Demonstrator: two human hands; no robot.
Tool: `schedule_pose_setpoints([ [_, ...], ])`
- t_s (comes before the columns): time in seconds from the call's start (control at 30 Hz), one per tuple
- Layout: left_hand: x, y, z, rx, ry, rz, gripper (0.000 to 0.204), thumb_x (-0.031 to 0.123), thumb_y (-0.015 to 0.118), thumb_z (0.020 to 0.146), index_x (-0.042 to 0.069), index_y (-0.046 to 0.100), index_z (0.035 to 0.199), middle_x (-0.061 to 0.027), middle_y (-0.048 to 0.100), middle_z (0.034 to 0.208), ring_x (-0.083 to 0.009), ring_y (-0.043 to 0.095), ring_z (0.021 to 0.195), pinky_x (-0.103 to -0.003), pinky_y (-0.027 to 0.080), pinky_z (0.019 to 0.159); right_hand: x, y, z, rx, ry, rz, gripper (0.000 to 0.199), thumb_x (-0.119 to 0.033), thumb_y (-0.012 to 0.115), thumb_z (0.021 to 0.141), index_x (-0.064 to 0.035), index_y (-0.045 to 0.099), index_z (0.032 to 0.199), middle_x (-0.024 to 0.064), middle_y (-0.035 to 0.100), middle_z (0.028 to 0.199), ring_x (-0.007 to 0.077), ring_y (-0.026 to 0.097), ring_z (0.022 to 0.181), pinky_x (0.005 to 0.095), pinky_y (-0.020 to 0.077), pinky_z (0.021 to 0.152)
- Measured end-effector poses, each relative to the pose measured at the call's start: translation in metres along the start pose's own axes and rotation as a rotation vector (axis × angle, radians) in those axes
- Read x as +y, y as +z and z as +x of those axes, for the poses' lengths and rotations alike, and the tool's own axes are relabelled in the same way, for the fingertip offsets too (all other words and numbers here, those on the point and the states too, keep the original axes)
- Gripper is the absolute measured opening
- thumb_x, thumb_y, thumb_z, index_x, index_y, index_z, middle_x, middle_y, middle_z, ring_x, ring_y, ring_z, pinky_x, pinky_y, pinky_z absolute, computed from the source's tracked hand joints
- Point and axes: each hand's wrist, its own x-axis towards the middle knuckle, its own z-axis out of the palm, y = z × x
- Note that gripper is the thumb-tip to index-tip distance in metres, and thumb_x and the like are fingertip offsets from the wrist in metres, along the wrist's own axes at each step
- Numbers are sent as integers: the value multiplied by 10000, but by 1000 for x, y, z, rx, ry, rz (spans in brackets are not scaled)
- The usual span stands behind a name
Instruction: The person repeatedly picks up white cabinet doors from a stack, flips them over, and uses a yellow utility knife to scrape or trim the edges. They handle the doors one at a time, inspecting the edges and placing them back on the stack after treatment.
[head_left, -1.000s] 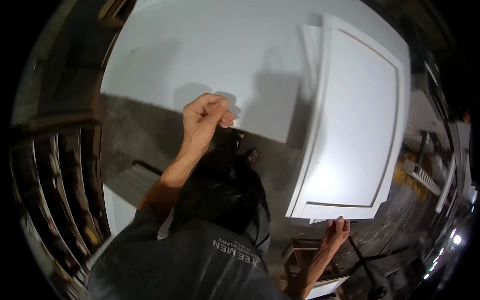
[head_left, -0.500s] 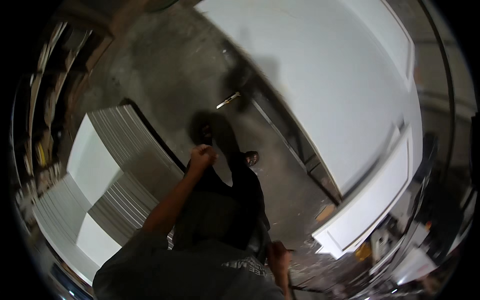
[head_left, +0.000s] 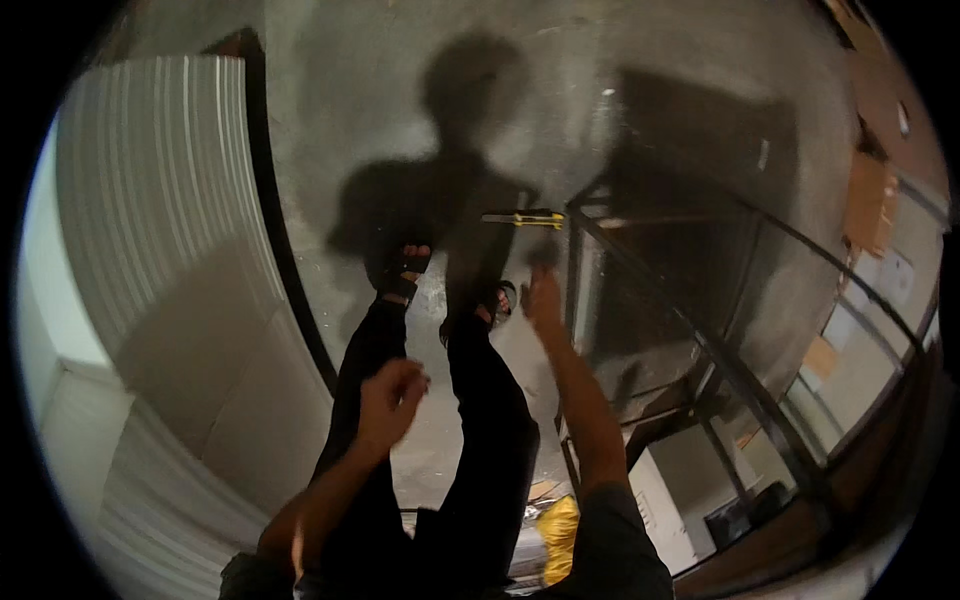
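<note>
On the grey floor lies a long thin hand tool (head_left: 525,218) with a grey blade and a yellow-and-black handle; its exact kind is hard to tell. My right hand (head_left: 543,300) reaches forward, slightly blurred, with its fingers stretched toward the tool's handle. In the picture a gap shows between them, and nothing is visible in the hand. My left hand (head_left: 388,400) hangs over my left thigh, fingers loosely bent and thumb apart, with nothing in it.
At left stands a stack of pale panels (head_left: 150,200) with a dark edge facing me. A dark metal frame (head_left: 700,340) rises at right, close to my right arm. Cardboard (head_left: 870,205) lies beyond it; a yellow bag-like item (head_left: 558,540) is near my right side.
My view has turned, and the large white panels on the right have left it, with the metal frame now showing. My right hand has moved forward toward the tool; my left hand has loosened.
</note>
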Motion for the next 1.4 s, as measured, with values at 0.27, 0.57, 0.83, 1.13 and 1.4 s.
schedule_pose_setpoints([
  [0.27, 47, -20, 11, -40, -38, 97, 121, -13, 630, 881, -47, 647, 996, -169, 705, 926, -187, 704, 833, -315, 555, 733, 37, 98, 159, -203, 234, -488, 644, -105, 699, 832, -81, 382, 1392, 205, 483, 1313, 380, 572, 1154, 447, 530, 934],
  [0.57, 19, -33, 60, 145, -130, 16, 340, 198, 591, 996, -35, 590, 1243, -107, 651, 1158, -174, 601, 1071, -314, 466, 955, -185, 1, -18, 53, 474, 596, 435, -269, 695, 813, -20, 604, 1157, 224, 677, 1063, 368, 659, 1006, 462, 515, 873],
  [0.83, 239, -43, -75, -477, -34, 41, 365, 318, 527, 1034, -21, 581, 1161, -52, 616, 1012, -136, 565, 919, -300, 458, 799, -368, -238, -205, 562, 280, 743, 507, -172, 691, 839, 59, 479, 1236, 295, 606, 1041, 446, 611, 1016, 493, 503, 859],
  [1.13, 329, -4, -176, -832, 99, 302, 415, 317, 490, 1041, 17, 539, 1323, -92, 672, 902, -133, 646, 745, -263, 505, 634, -335, -402, -521, 1035, 800, 293, 437, -150, 729, 849, -41, 599, 1251, 151, 641, 1177, 321, 633, 1078, 402, 541, 896],
  [1.4, 267, 77, -285, -926, 71, 191, 271, 132, 705, 918, 35, 616, 1156, 22, 555, 876, -45, 487, 687, -221, 413, 565, -171, -249, -833, 1780, 1551, 1013, 509, -359, 777, 854, 42, 624, 1127, 86, 618, 929, 172, 607, 826, 323, 524, 700],
])
